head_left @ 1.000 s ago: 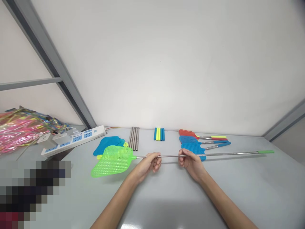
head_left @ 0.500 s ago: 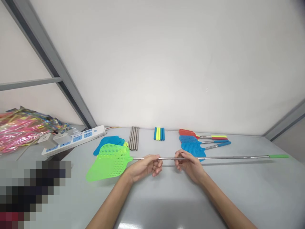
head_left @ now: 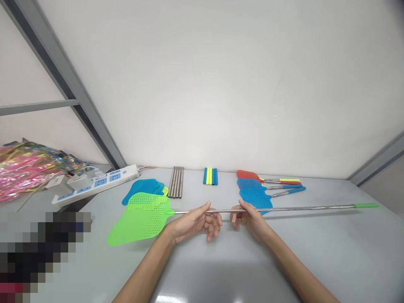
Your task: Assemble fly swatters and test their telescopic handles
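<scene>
Evidently the hands are well apart, both at the metal rod (head_left: 303, 208) of one green fly swatter (head_left: 142, 219). The right hand (head_left: 252, 221) has its thumb and curled fingers closed round it; the left hand (head_left: 194, 224) lies along it, fingers loosely spread, and whether it pinches the rod I cannot tell. The swatter crosses the frame, head at centre left, green grip (head_left: 366, 205) at far right. The step in hand looks like handling the drawn-out rod; a next move seems to call for a level, steady hold. Behind, at the back of the table (head_left: 315, 252), lie five or six metal tubes (head_left: 176, 182), five short sleeves (head_left: 210, 176) (three blue, two yellow) and, right of centre, four shorter swatters (head_left: 255, 198), counted by their handles. Left of centre, loose swatter heads (head_left: 139, 187) overlap too much to count. One power strip (head_left: 123, 176) sits farther left.
</scene>
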{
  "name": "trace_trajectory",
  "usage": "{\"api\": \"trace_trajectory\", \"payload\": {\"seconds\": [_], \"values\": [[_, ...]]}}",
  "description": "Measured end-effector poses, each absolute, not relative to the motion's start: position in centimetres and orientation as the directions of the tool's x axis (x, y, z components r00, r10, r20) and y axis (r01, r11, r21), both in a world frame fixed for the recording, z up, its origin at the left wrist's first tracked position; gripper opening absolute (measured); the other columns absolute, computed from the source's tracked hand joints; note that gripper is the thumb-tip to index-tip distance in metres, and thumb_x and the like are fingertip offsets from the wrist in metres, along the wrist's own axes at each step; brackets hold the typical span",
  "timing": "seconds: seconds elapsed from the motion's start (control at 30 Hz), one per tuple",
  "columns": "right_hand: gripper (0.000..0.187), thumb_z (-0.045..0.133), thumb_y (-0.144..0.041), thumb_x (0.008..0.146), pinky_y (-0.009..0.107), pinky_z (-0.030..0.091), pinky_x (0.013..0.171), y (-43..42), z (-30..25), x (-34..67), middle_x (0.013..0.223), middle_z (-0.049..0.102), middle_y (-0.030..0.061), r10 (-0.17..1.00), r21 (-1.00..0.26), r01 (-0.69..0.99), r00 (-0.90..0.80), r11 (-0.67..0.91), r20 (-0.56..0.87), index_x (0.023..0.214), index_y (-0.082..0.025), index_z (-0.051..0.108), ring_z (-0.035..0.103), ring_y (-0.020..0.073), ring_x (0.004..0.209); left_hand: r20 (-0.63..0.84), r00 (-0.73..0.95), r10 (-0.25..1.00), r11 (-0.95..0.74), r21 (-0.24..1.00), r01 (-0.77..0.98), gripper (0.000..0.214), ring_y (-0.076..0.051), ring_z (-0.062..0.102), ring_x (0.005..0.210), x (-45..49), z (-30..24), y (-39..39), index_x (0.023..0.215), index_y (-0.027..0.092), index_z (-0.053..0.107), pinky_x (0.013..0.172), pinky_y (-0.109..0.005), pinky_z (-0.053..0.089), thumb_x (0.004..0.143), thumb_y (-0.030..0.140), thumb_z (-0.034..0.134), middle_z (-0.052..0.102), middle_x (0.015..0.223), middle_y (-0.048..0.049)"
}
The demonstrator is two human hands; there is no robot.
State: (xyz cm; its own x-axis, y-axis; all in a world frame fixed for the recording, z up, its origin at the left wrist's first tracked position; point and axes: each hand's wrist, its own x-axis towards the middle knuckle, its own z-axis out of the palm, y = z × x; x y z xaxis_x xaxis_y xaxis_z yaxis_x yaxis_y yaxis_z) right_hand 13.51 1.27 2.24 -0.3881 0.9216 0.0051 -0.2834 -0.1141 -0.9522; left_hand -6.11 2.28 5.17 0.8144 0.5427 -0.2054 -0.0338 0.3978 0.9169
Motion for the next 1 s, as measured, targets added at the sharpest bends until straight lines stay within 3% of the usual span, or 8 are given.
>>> {"api": "trace_trajectory", "payload": {"seconds": [0.33,0.6,0.7,0.8,1.0], "values": [[0.050,0.030,-0.042,0.080,0.025,0.034,0.049,1.1,2.3,13.4,0.054,0.052,0.0056,0.886,-0.968,-0.205,-0.463,-0.144,-0.034,0.051,-0.012,0.058,0.046,0.0121,0.050,-0.200,0.833,0.515,0.370,0.929,-0.006,0.045,-0.014,0.050,0.056,-6.1,5.3,2.2,0.086,0.011,0.054,0.065,-0.031,0.035,0.082,0.039,0.020,0.058,0.073,-0.0086],[0.048,0.034,-0.040,0.079,0.027,0.034,0.054,1.8,2.1,14.1,0.046,0.047,0.0030,0.933,-0.982,-0.176,-0.360,-0.072,-0.004,0.044,-0.014,0.054,0.044,0.0125,0.050,-0.182,0.707,0.684,0.394,0.907,-0.148,0.039,-0.014,0.051,0.061,-5.1,4.2,2.4,0.089,0.012,0.054,0.065,-0.029,0.037,0.080,0.042,0.030,0.056,0.074,-0.0075],[0.048,0.035,-0.041,0.078,0.027,0.033,0.054,1.7,2.3,14.0,0.044,0.045,0.0023,0.933,-0.982,-0.172,-0.359,-0.078,-0.011,0.042,-0.015,0.052,0.044,0.0124,0.049,-0.118,0.622,0.774,0.287,0.941,-0.178,0.034,-0.012,0.051,0.059,-4.7,4.2,2.4,0.086,0.014,0.053,0.062,-0.027,0.037,0.079,0.042,0.035,0.055,0.073,-0.0053],[0.047,0.036,-0.042,0.077,0.026,0.033,0.054,1.5,2.7,13.8,0.043,0.044,0.0016,0.936,-0.979,-0.180,-0.352,-0.101,-0.032,0.042,-0.015,0.051,0.043,0.0121,0.049,-0.030,0.516,0.856,0.095,0.990,-0.100,0.028,-0.011,0.050,0.058,-4.5,4.3,2.4,0.082,0.014,0.053,0.063,-0.025,0.037,0.075,0.039,0.044,0.054,0.068,-0.0022],[0.046,0.036,-0.039,0.078,0.027,0.032,0.055,1.3,2.9,13.8,0.043,0.044,0.0016,0.933,-0.972,-0.209,-0.359,-0.110,-0.028,0.041,-0.015,0.050,0.042,0.0120,0.049,0.062,0.494,0.867,-0.088,0.996,0.030,0.022,-0.011,0.048,0.060,-4.6,4.1,2.6,0.079,0.014,0.055,0.059,-0.023,0.038,0.069,0.034,0.054,0.054,0.066,-0.0011]]}}
